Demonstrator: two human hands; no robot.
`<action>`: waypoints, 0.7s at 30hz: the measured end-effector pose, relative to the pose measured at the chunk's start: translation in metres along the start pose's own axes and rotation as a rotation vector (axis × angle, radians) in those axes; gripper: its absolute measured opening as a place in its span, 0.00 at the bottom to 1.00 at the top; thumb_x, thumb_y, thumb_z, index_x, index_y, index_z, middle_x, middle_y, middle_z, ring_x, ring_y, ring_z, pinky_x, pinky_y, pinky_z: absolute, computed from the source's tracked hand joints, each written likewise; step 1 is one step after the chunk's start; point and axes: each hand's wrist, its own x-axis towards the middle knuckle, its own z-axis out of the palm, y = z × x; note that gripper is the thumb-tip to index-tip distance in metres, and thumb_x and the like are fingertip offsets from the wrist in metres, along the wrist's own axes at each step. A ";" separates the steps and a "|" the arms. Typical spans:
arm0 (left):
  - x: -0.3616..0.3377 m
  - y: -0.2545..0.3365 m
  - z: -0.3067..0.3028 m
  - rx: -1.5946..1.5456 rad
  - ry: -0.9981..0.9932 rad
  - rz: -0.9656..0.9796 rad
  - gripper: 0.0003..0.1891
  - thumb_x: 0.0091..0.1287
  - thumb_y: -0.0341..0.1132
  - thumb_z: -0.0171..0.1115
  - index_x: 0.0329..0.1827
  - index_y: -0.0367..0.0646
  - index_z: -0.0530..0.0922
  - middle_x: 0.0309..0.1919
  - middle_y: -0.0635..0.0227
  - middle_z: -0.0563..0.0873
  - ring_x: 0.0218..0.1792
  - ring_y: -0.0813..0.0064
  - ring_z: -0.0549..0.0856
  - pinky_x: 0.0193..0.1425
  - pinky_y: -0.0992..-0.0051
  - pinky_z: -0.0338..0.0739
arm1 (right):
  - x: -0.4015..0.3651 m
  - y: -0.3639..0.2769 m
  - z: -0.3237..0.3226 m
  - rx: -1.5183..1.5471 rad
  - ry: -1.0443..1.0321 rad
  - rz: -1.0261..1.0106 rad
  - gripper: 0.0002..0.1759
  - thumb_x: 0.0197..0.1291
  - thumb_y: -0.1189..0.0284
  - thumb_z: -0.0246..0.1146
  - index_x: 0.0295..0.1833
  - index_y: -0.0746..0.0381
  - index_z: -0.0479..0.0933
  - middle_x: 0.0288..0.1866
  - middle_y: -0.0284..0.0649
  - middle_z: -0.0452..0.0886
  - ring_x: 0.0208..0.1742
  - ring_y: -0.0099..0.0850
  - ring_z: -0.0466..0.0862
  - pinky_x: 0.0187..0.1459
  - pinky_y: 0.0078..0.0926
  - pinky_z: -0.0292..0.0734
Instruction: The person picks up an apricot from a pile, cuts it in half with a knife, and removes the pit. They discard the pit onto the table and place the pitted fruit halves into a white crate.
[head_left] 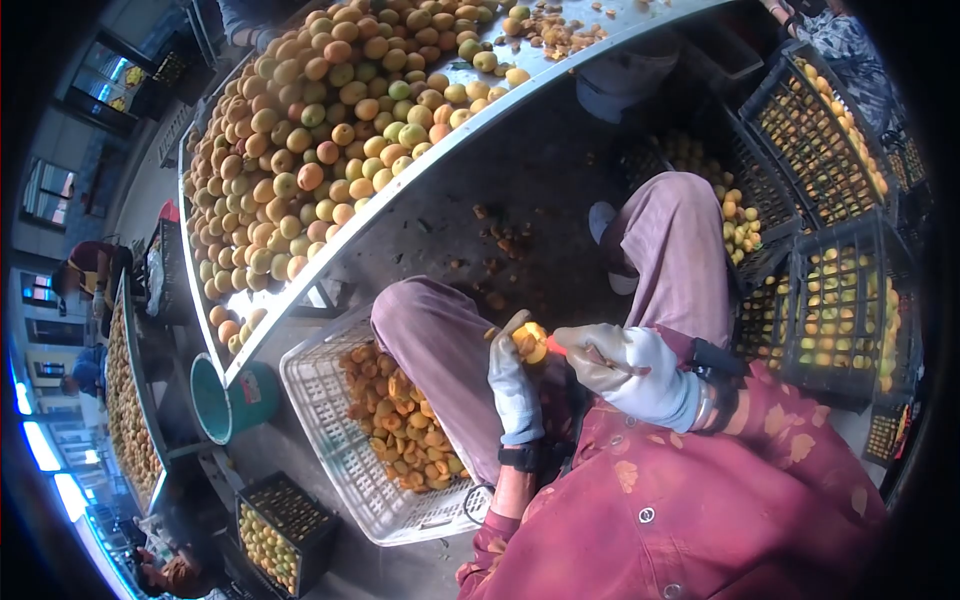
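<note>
Above my lap, my left hand (514,392), in a white glove with soiled fingertips, holds an opened apricot (530,343) with its orange flesh showing. My right hand (625,370), gloved the same way, is closed around a small tool with a red-orange end (556,346) that points at the fruit. Most of the tool is hidden in the fingers. Beside my knee on the left, a white plastic crate (315,400) holds many split apricot pieces (410,440).
A metal-edged table (330,245) piled with whole apricots (310,176) stands ahead. A green bucket (210,400) is near its corner. Black crates of fruit (850,310) stack at the right; another black crate (290,530) sits lower left. Other people (90,265) are at the edges.
</note>
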 end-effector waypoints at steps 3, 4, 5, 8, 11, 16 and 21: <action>0.001 -0.002 -0.001 0.055 0.023 0.020 0.27 0.78 0.51 0.48 0.64 0.35 0.75 0.49 0.69 0.81 0.48 0.79 0.80 0.57 0.76 0.75 | 0.001 0.000 0.005 0.210 -0.007 0.163 0.19 0.58 0.86 0.60 0.55 0.63 0.79 0.33 0.34 0.81 0.30 0.23 0.80 0.31 0.19 0.74; 0.002 -0.003 -0.004 0.086 0.024 0.026 0.27 0.78 0.51 0.48 0.64 0.35 0.75 0.49 0.69 0.81 0.48 0.79 0.79 0.57 0.77 0.74 | 0.001 0.000 0.006 0.210 0.012 0.175 0.18 0.58 0.85 0.61 0.54 0.63 0.80 0.33 0.36 0.83 0.31 0.24 0.81 0.32 0.19 0.75; 0.002 -0.004 -0.007 0.118 0.026 0.033 0.27 0.78 0.51 0.48 0.64 0.35 0.75 0.50 0.69 0.80 0.49 0.80 0.79 0.58 0.77 0.74 | 0.002 -0.001 0.007 0.211 0.030 0.187 0.16 0.58 0.83 0.62 0.53 0.63 0.80 0.34 0.38 0.84 0.32 0.25 0.82 0.33 0.20 0.75; 0.002 -0.002 -0.003 0.156 0.012 0.061 0.26 0.78 0.51 0.48 0.64 0.36 0.75 0.50 0.70 0.80 0.49 0.80 0.78 0.58 0.78 0.73 | 0.002 -0.005 0.006 0.092 0.054 0.154 0.14 0.59 0.81 0.65 0.51 0.64 0.80 0.36 0.40 0.85 0.32 0.26 0.84 0.34 0.20 0.77; 0.003 -0.003 -0.004 0.235 0.028 0.083 0.26 0.78 0.51 0.47 0.63 0.37 0.76 0.50 0.70 0.80 0.49 0.80 0.78 0.58 0.78 0.73 | 0.004 -0.004 0.009 0.084 0.087 0.127 0.12 0.62 0.68 0.64 0.49 0.59 0.80 0.39 0.47 0.85 0.36 0.49 0.85 0.34 0.36 0.81; 0.006 -0.003 -0.005 0.369 0.050 0.122 0.25 0.79 0.49 0.45 0.61 0.37 0.77 0.50 0.69 0.80 0.49 0.79 0.78 0.59 0.78 0.72 | -0.001 0.007 0.017 0.130 0.096 0.167 0.12 0.61 0.69 0.64 0.50 0.59 0.80 0.39 0.47 0.85 0.36 0.49 0.85 0.33 0.36 0.81; 0.010 -0.009 -0.008 0.418 0.050 0.133 0.23 0.80 0.46 0.44 0.61 0.37 0.77 0.50 0.68 0.80 0.50 0.79 0.78 0.59 0.77 0.72 | -0.004 0.012 0.018 0.096 0.057 0.167 0.12 0.61 0.70 0.64 0.51 0.59 0.80 0.40 0.46 0.85 0.36 0.48 0.85 0.33 0.36 0.81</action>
